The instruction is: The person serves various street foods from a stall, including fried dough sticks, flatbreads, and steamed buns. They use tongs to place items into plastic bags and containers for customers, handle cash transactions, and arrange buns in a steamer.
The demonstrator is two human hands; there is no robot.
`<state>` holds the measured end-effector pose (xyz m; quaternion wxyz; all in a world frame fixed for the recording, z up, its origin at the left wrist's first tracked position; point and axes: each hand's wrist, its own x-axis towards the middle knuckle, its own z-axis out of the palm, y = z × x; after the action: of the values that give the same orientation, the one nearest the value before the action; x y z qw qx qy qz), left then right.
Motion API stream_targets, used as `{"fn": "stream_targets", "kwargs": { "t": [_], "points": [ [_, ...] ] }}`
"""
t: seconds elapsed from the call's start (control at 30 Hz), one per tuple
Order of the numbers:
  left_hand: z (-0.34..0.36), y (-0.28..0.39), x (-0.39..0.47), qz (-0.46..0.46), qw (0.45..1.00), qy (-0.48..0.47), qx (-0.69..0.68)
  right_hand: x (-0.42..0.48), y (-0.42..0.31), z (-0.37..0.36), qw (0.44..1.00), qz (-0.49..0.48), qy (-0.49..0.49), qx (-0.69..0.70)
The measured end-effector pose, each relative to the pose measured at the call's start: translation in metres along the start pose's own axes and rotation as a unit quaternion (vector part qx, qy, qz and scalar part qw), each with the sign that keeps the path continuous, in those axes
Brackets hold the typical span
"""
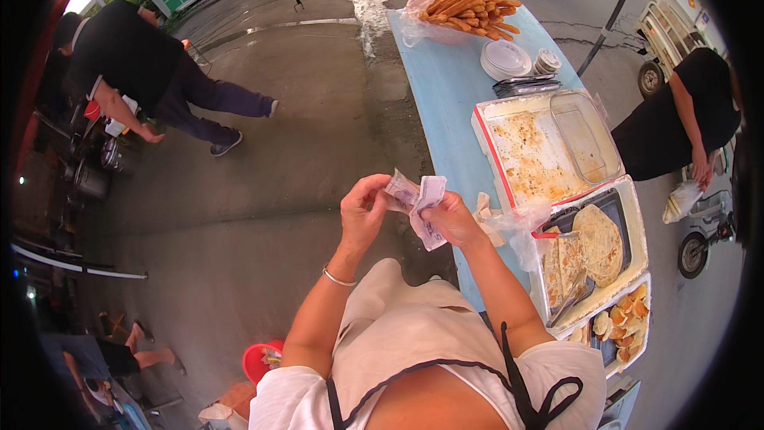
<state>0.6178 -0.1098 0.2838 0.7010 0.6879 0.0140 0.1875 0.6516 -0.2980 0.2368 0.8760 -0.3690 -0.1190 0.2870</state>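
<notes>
My left hand [363, 209] pinches one end of a creased banknote [403, 190] between thumb and fingers. Another, folded banknote [428, 215] is in my right hand [455, 220], its lower end hanging past the thumb. The two notes overlap between my hands, above the floor and just left of the blue table [439, 113]. Beside my right wrist lie a crumpled paper wrapper [488, 218] and a clear plastic bag [528, 233]. Flatbreads [598, 245] and red-handled tongs [558, 235] are in a foam box [635, 239] right of my right forearm.
Fried dough sticks [468, 9] are heaped at the table's far end, near stacked lids [505, 58]. A foam box lid [495, 158] and browned buns [624, 322] line the right. A person [668, 113] holds a bag there; another person [143, 71] walks at left. A red bucket [256, 361] stands behind.
</notes>
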Motion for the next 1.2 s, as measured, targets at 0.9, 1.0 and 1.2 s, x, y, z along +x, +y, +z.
{"fn": "stream_targets", "kwargs": {
  "t": [0.9,1.0,1.2],
  "points": [
    [0.133,-0.055,0.044,-0.170,0.948,-0.270,-0.002,-0.116,-0.212,-0.235,0.764,-0.410,0.475,0.153],
    [0.109,-0.076,0.038,-0.241,0.949,-0.204,0.009,-0.145,-0.276,-0.289,0.708,-0.515,0.449,0.179],
    [0.054,-0.115,0.016,-0.344,0.933,-0.096,0.054,-0.173,-0.334,-0.356,0.684,-0.513,0.483,0.189]
  ]
}}
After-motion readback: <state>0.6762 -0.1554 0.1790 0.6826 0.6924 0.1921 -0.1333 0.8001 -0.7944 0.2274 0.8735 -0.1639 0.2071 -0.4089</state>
